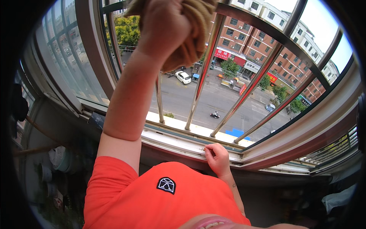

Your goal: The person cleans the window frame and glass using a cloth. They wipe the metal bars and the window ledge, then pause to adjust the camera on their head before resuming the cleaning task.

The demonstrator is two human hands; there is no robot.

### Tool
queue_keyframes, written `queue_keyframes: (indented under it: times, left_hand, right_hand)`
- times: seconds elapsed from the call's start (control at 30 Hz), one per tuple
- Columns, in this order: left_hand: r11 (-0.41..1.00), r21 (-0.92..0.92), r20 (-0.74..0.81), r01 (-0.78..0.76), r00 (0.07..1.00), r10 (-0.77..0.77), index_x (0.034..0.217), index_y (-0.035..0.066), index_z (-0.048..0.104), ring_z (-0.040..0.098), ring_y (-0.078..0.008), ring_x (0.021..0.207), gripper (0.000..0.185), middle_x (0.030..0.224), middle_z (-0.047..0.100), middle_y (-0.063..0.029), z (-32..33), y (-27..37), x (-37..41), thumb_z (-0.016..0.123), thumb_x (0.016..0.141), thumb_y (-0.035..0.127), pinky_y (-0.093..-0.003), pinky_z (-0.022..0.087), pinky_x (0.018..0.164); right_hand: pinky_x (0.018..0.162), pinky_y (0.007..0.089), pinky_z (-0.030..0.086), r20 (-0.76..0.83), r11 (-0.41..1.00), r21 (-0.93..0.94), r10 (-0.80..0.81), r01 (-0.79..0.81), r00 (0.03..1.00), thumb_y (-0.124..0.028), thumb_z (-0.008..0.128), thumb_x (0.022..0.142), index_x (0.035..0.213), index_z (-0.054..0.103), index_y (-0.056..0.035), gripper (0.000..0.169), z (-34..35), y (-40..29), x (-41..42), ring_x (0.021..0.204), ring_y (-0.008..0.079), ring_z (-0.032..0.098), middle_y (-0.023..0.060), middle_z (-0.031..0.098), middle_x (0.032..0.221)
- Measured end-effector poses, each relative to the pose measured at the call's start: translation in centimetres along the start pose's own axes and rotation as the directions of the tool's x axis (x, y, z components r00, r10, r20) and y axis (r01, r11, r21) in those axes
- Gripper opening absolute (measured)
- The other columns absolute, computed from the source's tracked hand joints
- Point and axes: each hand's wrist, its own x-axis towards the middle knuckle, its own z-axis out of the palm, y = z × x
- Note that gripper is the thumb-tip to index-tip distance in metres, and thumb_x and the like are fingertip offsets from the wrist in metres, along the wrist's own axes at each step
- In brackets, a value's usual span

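High at the top of the view, my left hand [165, 25] is closed around a bunched brown cloth [187, 51]. Cloth and hand are in front of the metal window bars [201, 71]; whether the cloth touches a bar or glass cannot be told. Part of the cloth runs out of view at the top edge. Lower down, my right hand [218, 160] is at the white window track [177, 143], its thumb and forefinger curled over the track's inner edge.
To the left stands a framed glass pane [85, 60]. A dark box-like object [96, 120] sits at the sill's left end. Containers [61, 159] are in the dim area at lower left. Beyond the bars, far below, lies a street [197, 100] with a parked white car [183, 77].
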Motion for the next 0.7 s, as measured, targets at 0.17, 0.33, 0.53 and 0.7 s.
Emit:
queue_keyframes:
  times: [0.17, 0.33, 0.53, 0.7]
  left_hand:
    - [0.998, 0.055, 0.060, 0.004, 0.998, -0.008, 0.086, -0.002, 0.060, 0.057, -0.0098, 0.074, 0.017, 0.085, 0.062, -0.0075, -1.1, -0.4, 0.8, 0.051, 0.100, -0.003, -0.0217, 0.048, 0.068]
    - [0.983, 0.004, 0.195, 0.182, 0.964, -0.180, 0.084, -0.002, 0.060, 0.057, -0.0179, 0.077, 0.013, 0.085, 0.060, -0.0100, 2.0, 3.2, 1.6, 0.053, 0.095, -0.005, -0.0288, 0.049, 0.073]
    - [0.982, 0.145, 0.101, -0.125, 0.989, 0.110, 0.083, -0.001, 0.061, 0.058, -0.0244, 0.081, 0.008, 0.087, 0.062, -0.0128, 0.5, 0.5, 1.2, 0.058, 0.088, -0.005, -0.0337, 0.049, 0.077]
    - [0.992, 0.074, 0.088, -0.103, 0.991, 0.097, 0.085, -0.003, 0.058, 0.060, -0.0153, 0.084, 0.012, 0.093, 0.065, -0.0132, -0.9, 0.3, 1.2, 0.052, 0.094, -0.007, -0.0253, 0.051, 0.076]
  right_hand:
    - [0.057, 0.0351, 0.049, 0.002, 0.996, -0.074, -0.051, 0.051, 0.999, -0.004, 0.073, 0.087, 0.090, 0.069, -0.0026, 0.004, -0.1, -0.2, 1.0, 0.065, 0.0250, 0.062, 0.0102, 0.065, 0.078]
    - [0.057, 0.0358, 0.049, 0.019, 0.989, -0.126, -0.081, 0.083, 0.997, -0.003, 0.073, 0.086, 0.090, 0.069, -0.0028, 0.005, 0.2, 0.1, 1.0, 0.066, 0.0258, 0.062, 0.0107, 0.065, 0.078]
    - [0.057, 0.0360, 0.049, 0.015, 0.988, -0.134, -0.069, 0.071, 0.997, -0.003, 0.073, 0.086, 0.089, 0.069, -0.0027, 0.005, 0.1, -0.2, 0.8, 0.066, 0.0260, 0.062, 0.0107, 0.065, 0.078]
    - [0.058, 0.0361, 0.049, -0.005, 0.989, -0.128, -0.070, 0.069, 0.998, -0.003, 0.072, 0.086, 0.089, 0.069, -0.0029, 0.005, 0.2, -0.1, 0.8, 0.066, 0.0261, 0.062, 0.0102, 0.065, 0.078]
